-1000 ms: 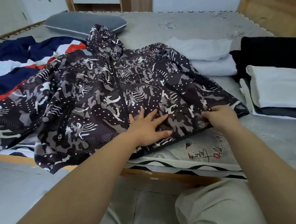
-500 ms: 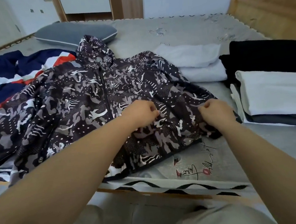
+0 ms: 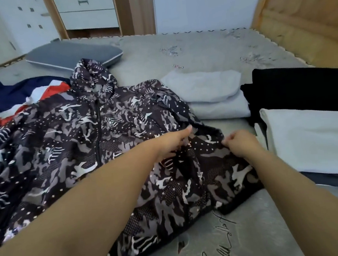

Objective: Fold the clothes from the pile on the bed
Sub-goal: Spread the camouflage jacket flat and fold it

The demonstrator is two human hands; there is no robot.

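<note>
No containers here; folded clothes sit straight on the bed [image 3: 198,50]. Right side: white folded piece [image 3: 314,140] on top of a dark one, black folded garment [image 3: 304,88] behind it. Further in, two pale grey folded pieces [image 3: 208,91] stacked, just beside the black one.

Camo jacket [image 3: 78,140] — dark ground, grey and white blotches, white dots, hood pointing to the far side, black zip closed down the middle. Lies front-up across the near left and centre of the bed, hem at the near edge, right part rumpled where the hands work.

Left hand [image 3: 171,143]: reaches over the jacket's right half, thumb out straight, fingers curled into the fabric, gripping a fold. Right hand [image 3: 241,143]: fingers pressed together, pinching the jacket cloth at its right edge.

Under the jacket at far left, navy, white and red garment [image 3: 12,101], unfolded. Grey pillow [image 3: 72,55] beyond the hood.

Bed cover grey with faint prints, script lettering near the front edge. Wooden headboard [image 3: 301,12] at right. White drawers [image 3: 88,9] and wood frame on the far wall
</note>
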